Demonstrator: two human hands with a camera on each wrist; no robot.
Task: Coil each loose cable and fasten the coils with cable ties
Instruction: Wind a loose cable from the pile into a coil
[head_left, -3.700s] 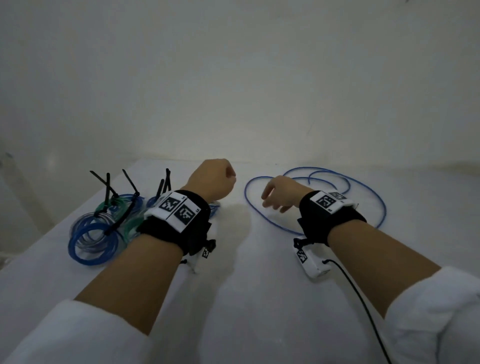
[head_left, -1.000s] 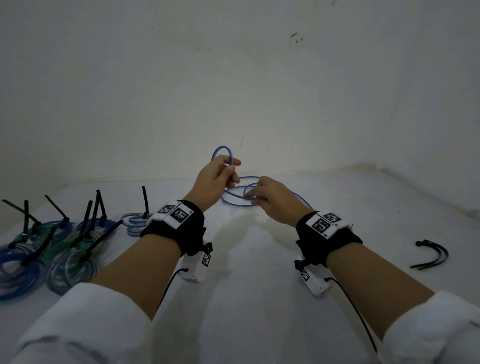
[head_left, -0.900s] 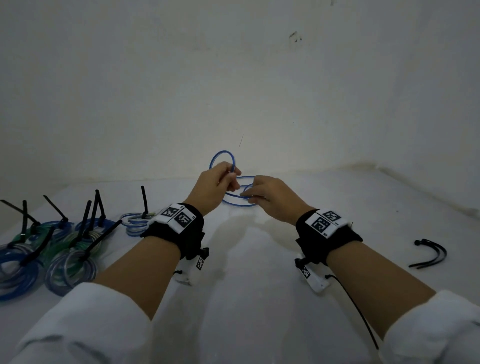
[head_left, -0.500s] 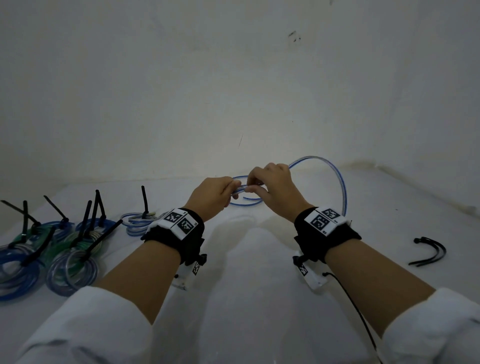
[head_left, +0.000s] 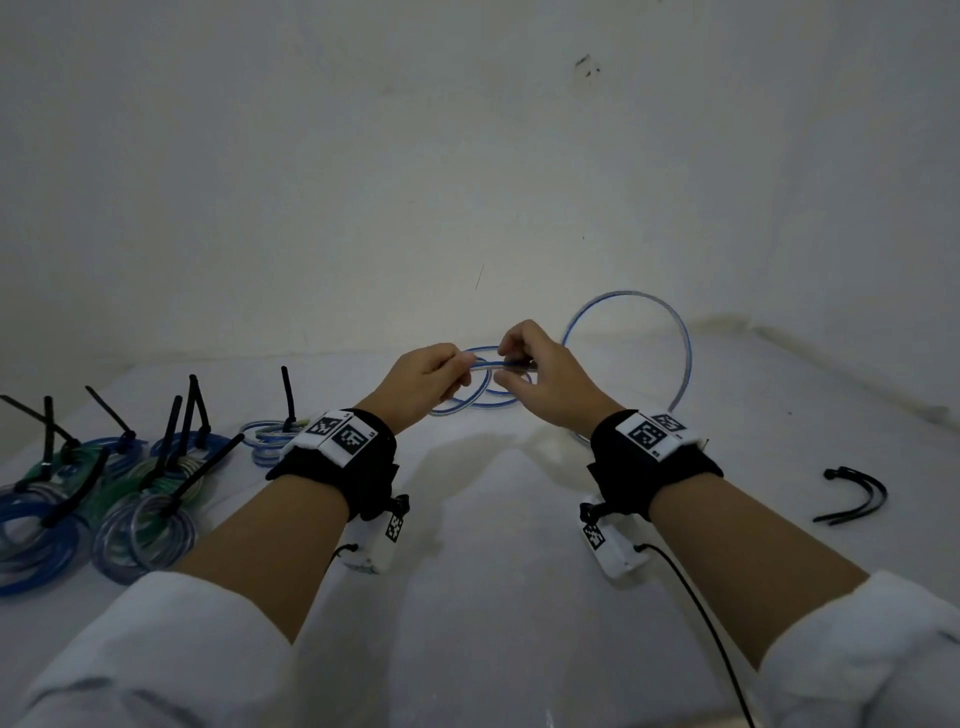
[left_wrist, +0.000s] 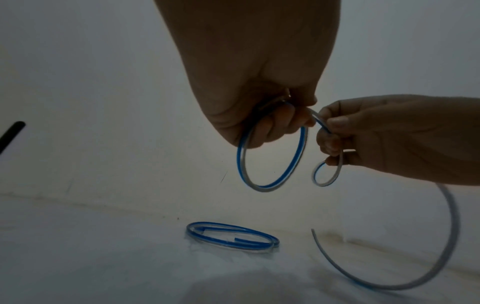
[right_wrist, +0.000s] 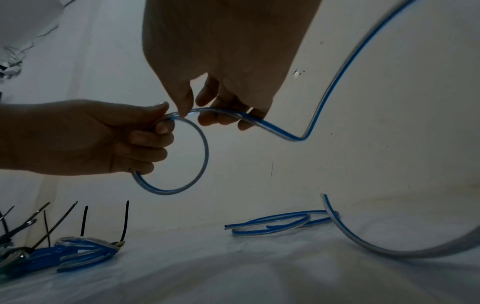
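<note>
Both hands are up off the white table (head_left: 493, 597), working one blue-and-clear cable (head_left: 681, 358) just above it. Left hand (head_left: 423, 382) has its fingers curled round a small finished loop, prob. to stop it springing open; right hand (head_left: 550, 379) pinches the next stretch right beside it, thumb and fingertips closed on the cable, seemingly to feed another turn onto the coil. The rest arcs high to the right of the hands, then drops to the table w/ its cut end free, so a good bit is left to wind. Cable looks stiff and springy, holds round curves. Another loose cable (left_wrist: 232, 236) lies on the table beyond the hands. Tied coils (head_left: 145, 525) w/ black ties sit at table's left; spare cable ties (head_left: 852, 501) at its right.
</note>
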